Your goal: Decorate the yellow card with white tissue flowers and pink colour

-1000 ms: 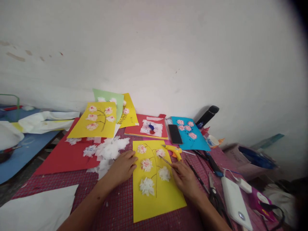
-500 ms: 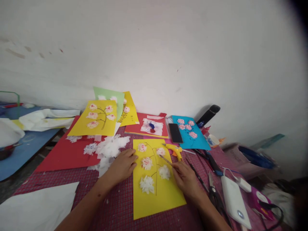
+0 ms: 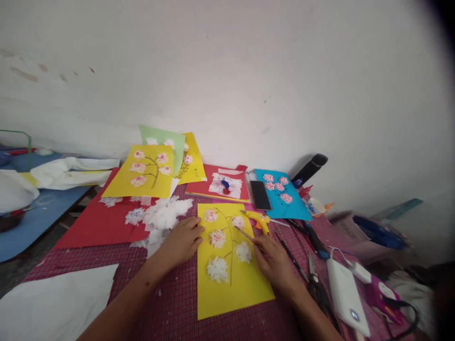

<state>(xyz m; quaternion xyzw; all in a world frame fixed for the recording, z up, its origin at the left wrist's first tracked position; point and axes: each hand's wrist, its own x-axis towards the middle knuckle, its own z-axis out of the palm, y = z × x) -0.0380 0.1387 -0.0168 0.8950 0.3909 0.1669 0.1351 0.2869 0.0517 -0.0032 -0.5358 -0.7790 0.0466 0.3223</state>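
On the table lies a yellow sheet (image 3: pixel 245 286) with a drawn stem and several tissue-paper flowers, some tinted pink and the lower ones white. My left hand (image 3: pixel 183 240) rests flat at the sheet's left edge, fingers loosely stretched and touching it. Pinched in my right hand (image 3: pixel 275 263) is a thin paintbrush (image 3: pixel 245 234), its tip at the lower edge of the upper right flower (image 3: pixel 238 222). A white flower (image 3: pixel 243 252) sits just below the brush. Beyond the brush lies a yellow glue gun (image 3: pixel 256 217).
White tissue flowers (image 3: pixel 167 214) lie left of my left hand. Behind are a paint-stained tissue (image 3: pixel 226 186) on red card, a phone (image 3: pixel 260 195) and a blue flower sheet (image 3: pixel 296 206). Scissors (image 3: pixel 315 284) and a white power bank (image 3: pixel 346 296) lie at the right.
The view has shifted slightly. The brush tip stays near the lower edge of the upper right flower, moved only a little. My left hand keeps its place at the sheet's edge.
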